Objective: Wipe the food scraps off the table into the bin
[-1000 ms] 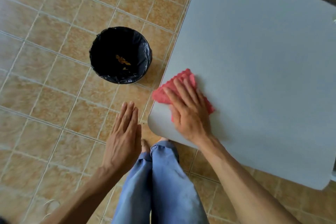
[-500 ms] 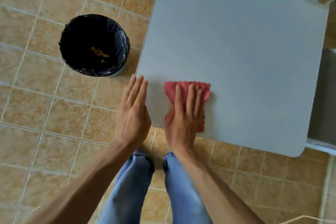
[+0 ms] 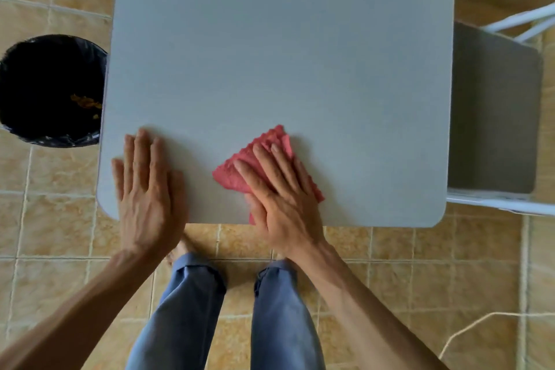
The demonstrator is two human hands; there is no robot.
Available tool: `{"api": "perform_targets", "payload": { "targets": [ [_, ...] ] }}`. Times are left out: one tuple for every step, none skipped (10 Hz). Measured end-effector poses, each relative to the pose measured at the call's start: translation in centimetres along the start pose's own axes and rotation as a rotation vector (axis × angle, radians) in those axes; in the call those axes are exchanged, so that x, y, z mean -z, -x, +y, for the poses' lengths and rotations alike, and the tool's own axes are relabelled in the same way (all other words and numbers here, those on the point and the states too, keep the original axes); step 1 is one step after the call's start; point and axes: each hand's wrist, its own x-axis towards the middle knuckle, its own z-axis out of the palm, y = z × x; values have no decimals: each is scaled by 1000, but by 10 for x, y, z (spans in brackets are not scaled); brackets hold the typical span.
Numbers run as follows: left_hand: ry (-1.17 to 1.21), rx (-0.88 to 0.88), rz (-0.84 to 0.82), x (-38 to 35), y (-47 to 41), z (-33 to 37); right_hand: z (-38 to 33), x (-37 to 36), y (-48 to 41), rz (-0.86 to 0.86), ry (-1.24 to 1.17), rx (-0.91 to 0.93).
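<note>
A folded pink cloth [image 3: 237, 172] lies on the grey table [image 3: 285, 54] near its front edge, and my right hand [image 3: 280, 199] presses flat on top of it. My left hand [image 3: 148, 192] rests flat on the table's front left corner, fingers together, holding nothing. A black-lined round bin [image 3: 45, 90] stands on the floor at the table's left side, with a few orange scraps [image 3: 85, 102] inside. I see no scraps on the table top.
A grey chair seat [image 3: 492, 111] with a white frame stands against the table's right side. The floor is tan tile. My legs in blue trousers [image 3: 186, 318] are just in front of the table. A pale cord [image 3: 468, 330] lies at the lower right.
The view has swung right, so the bin sits farther left. My left hand came up from beside the table onto its corner. My right hand slid the cloth to the right along the front edge.
</note>
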Motion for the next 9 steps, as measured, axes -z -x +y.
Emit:
{"api": "perform_targets", "payload": {
  "targets": [
    [29,-53,-5,-13,-4,31,32,7,8,174,7,-464],
    [61,-237,-52,-43,-9,87,41,13,17,175,10,-520],
    [79,-356,-117,-73,-8,145,88,31,41,49,25,-210],
    [25,-393,-157,-97,-3,192,144,44,65,172,89,-487],
    [-85,-331,-167,-107,1,210,165,49,75,273,135,-724],
    [-130,-318,-191,-105,0,209,172,49,78,254,139,-709],
    [-165,-327,-237,-104,0,211,173,52,81,192,148,-705],
    [-204,-302,-351,-93,-3,215,174,61,83,82,107,-698],
    [-231,-239,-529,-58,-9,233,175,85,83,-93,41,-687]
  ]
}}
